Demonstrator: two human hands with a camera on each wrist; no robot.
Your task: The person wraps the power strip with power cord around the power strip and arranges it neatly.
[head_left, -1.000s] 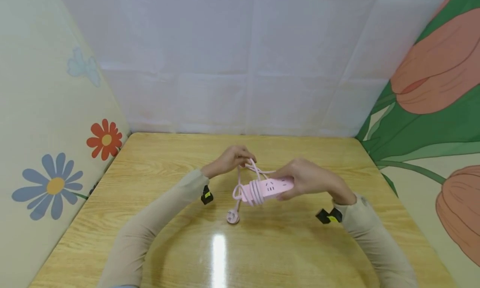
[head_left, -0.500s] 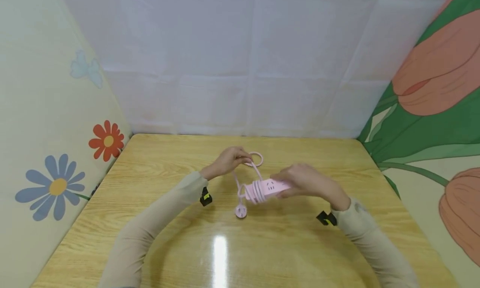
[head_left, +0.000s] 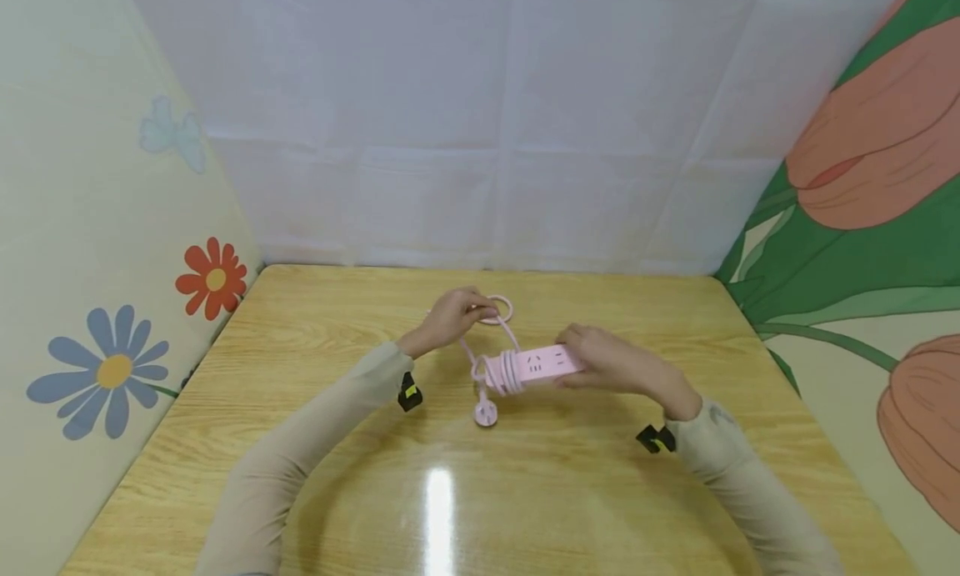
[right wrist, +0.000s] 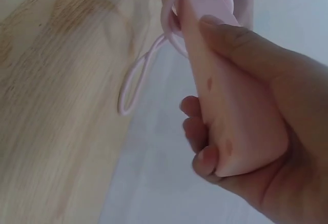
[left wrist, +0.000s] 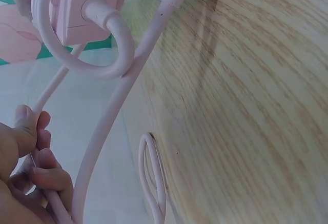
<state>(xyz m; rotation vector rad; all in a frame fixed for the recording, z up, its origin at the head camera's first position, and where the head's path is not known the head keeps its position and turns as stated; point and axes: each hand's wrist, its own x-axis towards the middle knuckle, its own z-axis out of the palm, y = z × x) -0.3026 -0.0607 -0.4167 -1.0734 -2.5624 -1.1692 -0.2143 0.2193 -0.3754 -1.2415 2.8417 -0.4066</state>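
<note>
My right hand (head_left: 611, 363) grips one end of a pink power strip (head_left: 542, 363), thumb on one side and fingers curled round the other, as the right wrist view shows. Several turns of its pink cord (head_left: 510, 373) wrap the strip's left half. Between thumb and fingers, my left hand (head_left: 456, 316) pinches a stretch of cord that runs up from those turns. Behind that hand a loose loop of cord (left wrist: 145, 167) lies on the table. Below the strip's left end hangs the plug (head_left: 485, 413), its pins facing the head camera.
The wood-grain table (head_left: 360, 493) has a bright light reflection near its front. A white sheet (head_left: 487, 126) stands along its back edge. Flower-printed panels flank it, one at left (head_left: 82, 192) and one at right (head_left: 900, 267).
The strip has shifted slightly and turned more level. The plug has moved right and up. A loop of cord now shows behind my left hand, which still pinches the cord.
</note>
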